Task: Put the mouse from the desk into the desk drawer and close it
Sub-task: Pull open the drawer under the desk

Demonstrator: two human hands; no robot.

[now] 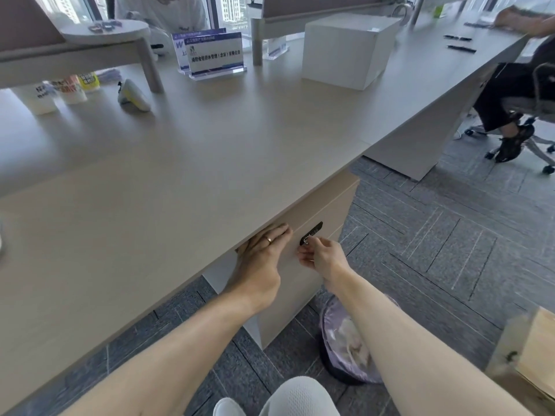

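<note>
Both my hands are down at the drawer [303, 265], which sits under the near edge of the worktop [180, 181]. My left hand [264, 259] lies flat against the top of the drawer front, fingers stretched out and tucked just below the worktop's edge, a ring on one finger; it grips nothing that I can see. My right hand [322, 258] is curled to the right of it, fingertips pinched at a small key [307, 241] in the black lock [311, 233] on the drawer front. The drawer front looks flush with its cabinet.

One mouse [132, 96], white with a yellow stripe, lies far back on the left of the worktop, just in front of a shelf leg [150, 67] and beside some white cups [60, 91]. Further right stand clear sign holders [214, 52] and a white box [345, 49]. On the floor to the right of the cabinet is a bin [348, 340] with a pale liner. My knee [297, 397] shows at the near edge.
</note>
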